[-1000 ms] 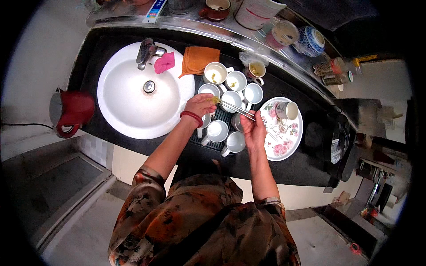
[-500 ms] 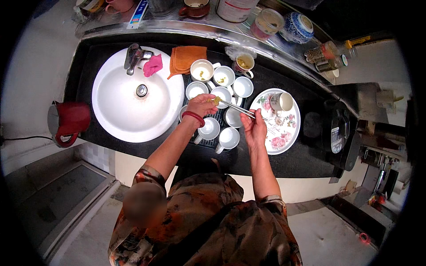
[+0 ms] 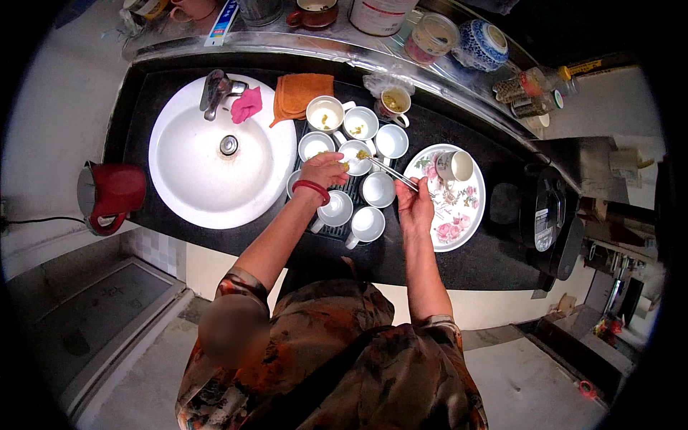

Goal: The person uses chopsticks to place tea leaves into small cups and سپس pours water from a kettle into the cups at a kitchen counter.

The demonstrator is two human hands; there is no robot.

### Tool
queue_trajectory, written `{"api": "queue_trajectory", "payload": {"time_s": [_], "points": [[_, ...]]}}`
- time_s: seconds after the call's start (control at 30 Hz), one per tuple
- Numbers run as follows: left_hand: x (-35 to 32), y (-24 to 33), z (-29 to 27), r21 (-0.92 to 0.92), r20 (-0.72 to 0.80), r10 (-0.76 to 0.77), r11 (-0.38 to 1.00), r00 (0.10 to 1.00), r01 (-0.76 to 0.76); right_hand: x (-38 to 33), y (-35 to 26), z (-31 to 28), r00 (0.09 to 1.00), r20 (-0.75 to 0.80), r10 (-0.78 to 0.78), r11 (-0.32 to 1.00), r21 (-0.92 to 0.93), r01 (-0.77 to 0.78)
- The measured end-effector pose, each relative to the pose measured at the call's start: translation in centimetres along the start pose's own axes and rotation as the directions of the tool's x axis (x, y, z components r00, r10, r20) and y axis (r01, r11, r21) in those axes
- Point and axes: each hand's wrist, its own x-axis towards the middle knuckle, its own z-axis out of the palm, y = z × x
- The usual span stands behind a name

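Observation:
My right hand [image 3: 416,204] is closed on a pair of slim metal chopsticks [image 3: 390,170]. Their tips pinch a small yellow-green clump [image 3: 362,154], like dried flowers, over a white cup [image 3: 353,166] in the middle of the group. Just left of that cup, my left hand [image 3: 322,172], with a red bangle on its wrist, is curled around more yellow-green bits [image 3: 345,165]. Similar bits lie in two white cups at the back, a larger one [image 3: 325,115] and a smaller one [image 3: 360,123]. Several other white cups stand around my hands on a dark slatted rack [image 3: 333,233].
To the left is a white sink [image 3: 186,179] with a tap [image 3: 215,93] and a pink cloth [image 3: 246,105]. An orange cloth [image 3: 304,97] and a filled mug [image 3: 394,102] lie behind the cups. At right, a floral tray [image 3: 459,229] bears a cup [image 3: 454,165]. A red kettle [image 3: 111,197] stands far left.
The chopstick tips have moved from my left fingers slightly right and away from me, carrying a clump over the middle cup. My left hand stays near the same spot, its fingers a little lower.

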Motion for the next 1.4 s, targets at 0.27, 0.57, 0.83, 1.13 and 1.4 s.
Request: {"api": "queue_trajectory", "payload": {"time_s": [0.27,0.57,0.83,1.13,1.4], "points": [[0.0,0.6,0.9,0.045,0.052,0.007,0.999,0.999,-0.009,-0.1,-0.1,0.3,0.999,0.016,0.035,0.999,-0.011,-0.034],[1.0,0.1,1.2,0.153,-0.003,0.036,0.988,0.999,-0.036,-0.1,0.1,0.4,1.0,-0.006,0.011,0.998,-0.056,-0.011],[1.0,0.1,0.5,0.028,-0.09,0.011,1.0,0.996,-0.008,0.4,0.1,0.0,0.999,-0.04,-0.017,1.0,-0.012,0.016],[0.5,0.7,-0.1,0.096,-0.098,0.079,0.993,0.992,-0.07,-0.2,0.0,1.6,0.998,0.009,-0.064,0.93,-0.361,0.063],[0.8,1.1,1.2,0.167,-0.059,0.15,0.976,0.987,-0.138,-1.0,-0.9,1.8,0.98,0.083,-0.181,0.885,-0.42,0.199]]}}
